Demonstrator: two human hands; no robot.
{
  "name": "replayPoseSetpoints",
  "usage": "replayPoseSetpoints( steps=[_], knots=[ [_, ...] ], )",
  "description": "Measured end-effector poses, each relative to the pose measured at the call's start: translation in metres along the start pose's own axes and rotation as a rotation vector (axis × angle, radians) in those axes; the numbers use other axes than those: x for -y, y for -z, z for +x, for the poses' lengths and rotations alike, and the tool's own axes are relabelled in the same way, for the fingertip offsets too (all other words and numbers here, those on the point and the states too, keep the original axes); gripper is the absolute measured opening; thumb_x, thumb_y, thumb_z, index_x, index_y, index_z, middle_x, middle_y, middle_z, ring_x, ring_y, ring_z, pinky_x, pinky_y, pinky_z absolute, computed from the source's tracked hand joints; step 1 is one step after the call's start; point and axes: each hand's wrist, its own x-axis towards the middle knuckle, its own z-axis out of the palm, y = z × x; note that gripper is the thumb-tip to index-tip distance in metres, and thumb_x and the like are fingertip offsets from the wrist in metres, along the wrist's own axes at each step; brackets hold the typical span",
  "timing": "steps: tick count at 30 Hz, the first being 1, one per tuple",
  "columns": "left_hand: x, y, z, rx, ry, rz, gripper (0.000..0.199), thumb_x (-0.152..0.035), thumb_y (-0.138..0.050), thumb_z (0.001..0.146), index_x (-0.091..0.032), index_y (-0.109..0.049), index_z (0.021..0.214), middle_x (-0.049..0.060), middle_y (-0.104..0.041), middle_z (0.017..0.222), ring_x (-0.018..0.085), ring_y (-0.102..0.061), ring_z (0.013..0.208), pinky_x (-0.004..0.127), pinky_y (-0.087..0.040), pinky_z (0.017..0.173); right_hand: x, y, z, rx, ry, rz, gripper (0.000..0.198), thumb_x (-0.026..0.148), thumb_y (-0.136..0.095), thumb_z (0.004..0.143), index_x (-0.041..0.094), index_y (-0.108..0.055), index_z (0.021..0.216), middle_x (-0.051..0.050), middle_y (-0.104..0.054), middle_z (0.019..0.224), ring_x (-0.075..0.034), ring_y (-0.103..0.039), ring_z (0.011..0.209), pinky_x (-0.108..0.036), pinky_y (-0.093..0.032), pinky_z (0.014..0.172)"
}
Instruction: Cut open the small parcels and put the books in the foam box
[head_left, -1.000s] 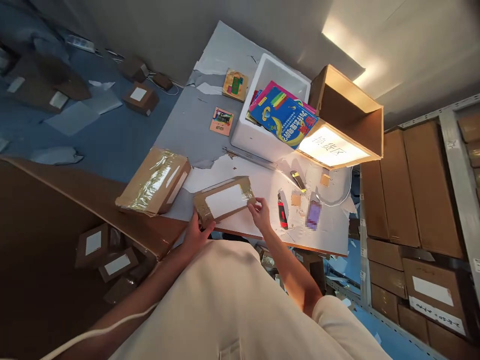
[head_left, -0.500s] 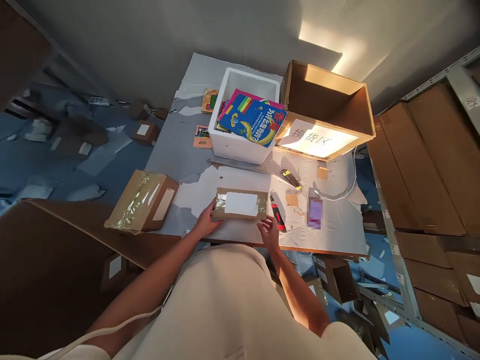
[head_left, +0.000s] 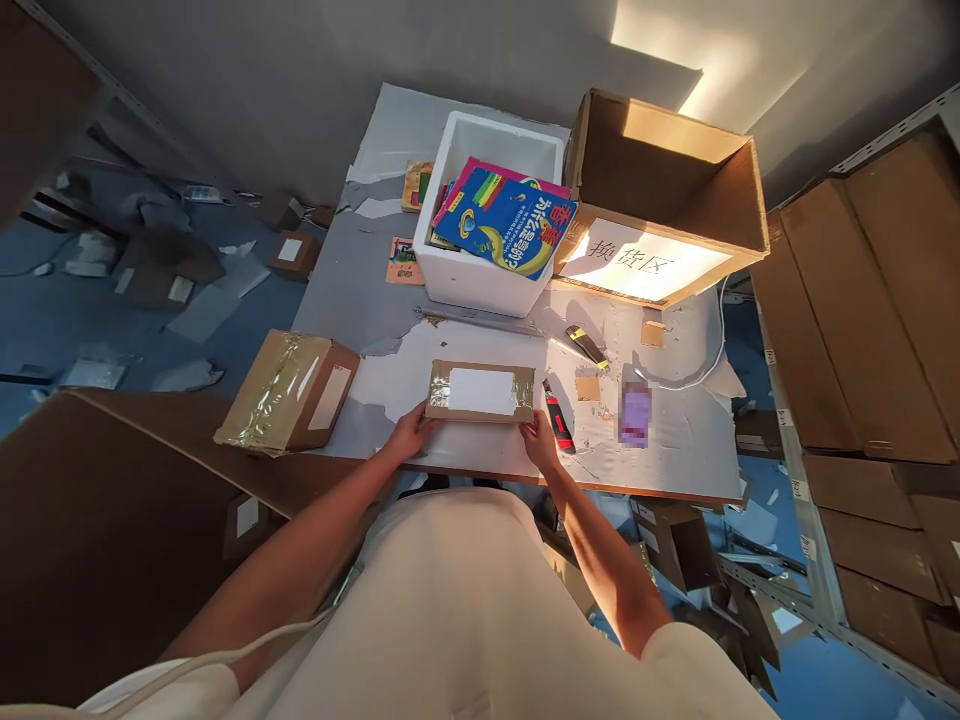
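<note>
A small flat cardboard box (head_left: 481, 412) with a blank white label and clear tape at both ends is at the near side of the table. My left hand (head_left: 409, 434) grips its near left corner, fingers partly hidden beneath. At the near right corner, my right hand (head_left: 538, 440) holds it too, with fingertips against the edge. Just right of the box lies a red and black utility knife (head_left: 558, 418). Farther back rests a yellow and black utility knife (head_left: 586, 346). A larger taped carton (head_left: 281, 392) sits to the left.
Behind stands a white foam box (head_left: 480, 287) with children's books (head_left: 506, 225) on top. Beside it is an open carton (head_left: 660, 270) with a handwritten sign. A purple blurred item (head_left: 635, 414) and a white cable (head_left: 697, 382) lie on the right. Shelving with cartons (head_left: 862, 330) stands beyond.
The view has shifted slightly. The small box has moved a little away from me relative to the table edge, and my right-hand fingers have drawn in under its corner.
</note>
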Motion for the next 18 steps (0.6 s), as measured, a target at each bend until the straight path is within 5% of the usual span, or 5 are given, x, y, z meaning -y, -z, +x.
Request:
replayPoseSetpoints(
  steps=[4, 9, 14, 18],
  knots=[
    [-0.007, 0.011, -0.007, -0.056, -0.023, -0.067, 0.071, -0.062, -0.06, 0.071, -0.015, -0.057, 0.125, 0.01, -0.07, 0.112, 0.026, -0.062, 0.109, 0.038, -0.046, 0.097, 0.015, 0.009, -0.011, -0.006, 0.03, -0.111, 0.021, 0.037, -0.05, 0.083, 0.022, -0.055, 0.097, -0.006, -0.068, 0.095, -0.018, -0.065, 0.083, -0.032, -0.051, 0.075],
    [-0.023, 0.013, -0.01, -0.195, 0.054, 0.197, 0.051, -0.054, -0.055, 0.08, -0.02, -0.067, 0.115, 0.008, -0.074, 0.092, 0.029, -0.066, 0.095, 0.04, -0.047, 0.09, 0.026, 0.008, -0.018, -0.079, 0.003, -0.254, 0.028, 0.042, -0.043, 0.087, 0.021, -0.059, 0.096, -0.005, -0.069, 0.088, -0.019, -0.064, 0.078, -0.03, -0.049, 0.067],
    [-0.021, 0.006, -0.004, -0.083, 0.007, 0.131, 0.058, -0.049, -0.057, 0.08, -0.023, -0.057, 0.131, 0.005, -0.07, 0.115, 0.028, -0.061, 0.111, 0.039, -0.044, 0.098, 0.021, 0.001, -0.012, -0.077, -0.036, -0.178, 0.035, 0.04, -0.046, 0.085, 0.021, -0.061, 0.109, -0.008, -0.07, 0.099, -0.019, -0.064, 0.087, -0.031, -0.051, 0.07],
    [0.002, 0.011, -0.01, 0.011, 0.004, -0.052, 0.077, -0.047, -0.065, 0.072, -0.019, -0.044, 0.141, 0.009, -0.048, 0.144, 0.024, -0.048, 0.13, 0.036, -0.036, 0.11, 0.006, 0.009, -0.018, -0.021, -0.049, 0.006, 0.04, 0.04, -0.049, 0.082, 0.02, -0.06, 0.115, -0.009, -0.068, 0.108, -0.018, -0.066, 0.087, -0.034, -0.053, 0.076]
  ],
)
